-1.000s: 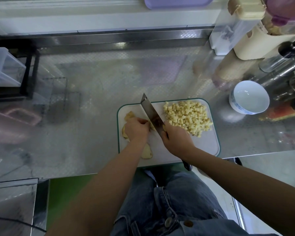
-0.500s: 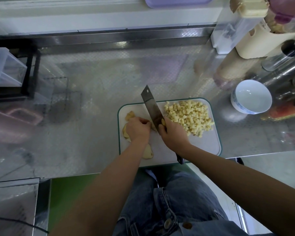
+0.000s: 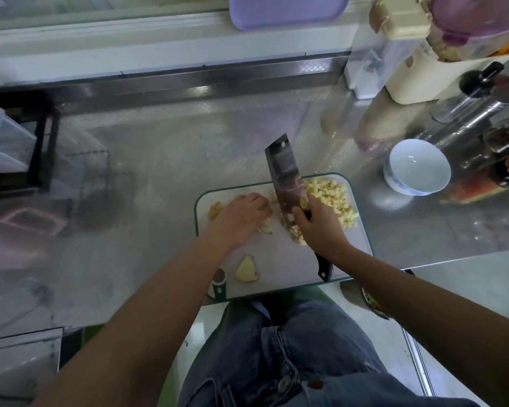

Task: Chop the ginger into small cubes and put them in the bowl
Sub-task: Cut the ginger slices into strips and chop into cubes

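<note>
Steel counter (image 3: 159, 171): cutting board (image 3: 276, 259), bowl (image 3: 409, 188) (white)

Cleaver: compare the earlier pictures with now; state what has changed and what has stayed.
The cleaver, gripped by the right hand, has shifted right and away; its blade now meets the pile of ginger cubes. The left hand stays on the uncut ginger. The bowl stays empty and the cutting board has not moved.

Held ginger (image 3: 265, 228) mostly hidden under left hand (image 3: 241, 215), cleaver handle (image 3: 323, 268) inside right hand (image 3: 318, 227), purple tray (image 3: 285, 10) cropped
</note>
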The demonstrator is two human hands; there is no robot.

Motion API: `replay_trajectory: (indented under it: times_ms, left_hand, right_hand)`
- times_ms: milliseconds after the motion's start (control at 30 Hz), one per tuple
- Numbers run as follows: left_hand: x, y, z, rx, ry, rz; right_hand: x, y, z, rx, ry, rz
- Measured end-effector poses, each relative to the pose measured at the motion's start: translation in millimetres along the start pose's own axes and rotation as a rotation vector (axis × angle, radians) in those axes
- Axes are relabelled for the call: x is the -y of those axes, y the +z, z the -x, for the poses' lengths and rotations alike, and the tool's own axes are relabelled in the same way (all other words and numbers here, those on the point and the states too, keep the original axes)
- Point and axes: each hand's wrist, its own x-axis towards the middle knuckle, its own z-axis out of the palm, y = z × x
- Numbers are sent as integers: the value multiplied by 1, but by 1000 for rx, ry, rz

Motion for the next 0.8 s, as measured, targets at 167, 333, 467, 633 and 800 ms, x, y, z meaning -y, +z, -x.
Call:
replay_trajectory:
  times_ms: [167,333,467,633,800]
  left_hand:
    - [2,-9,-5,69,34,-163]
    - [-3,-2,1,29,-84,-49]
    - [-10,6,8,-29,-183,36]
    - [-16,4,10,2,-273,107]
    - [-36,13,18,-44,-469,173]
  right_hand:
    - [-4,0,6,28,-5,-11]
    - [-5,2,5,70,-3,33]
    - [-4,7,5,131,-14,116]
    - [-3,11,7,142,-5,147]
    - [-3,9,7,155,-12,172]
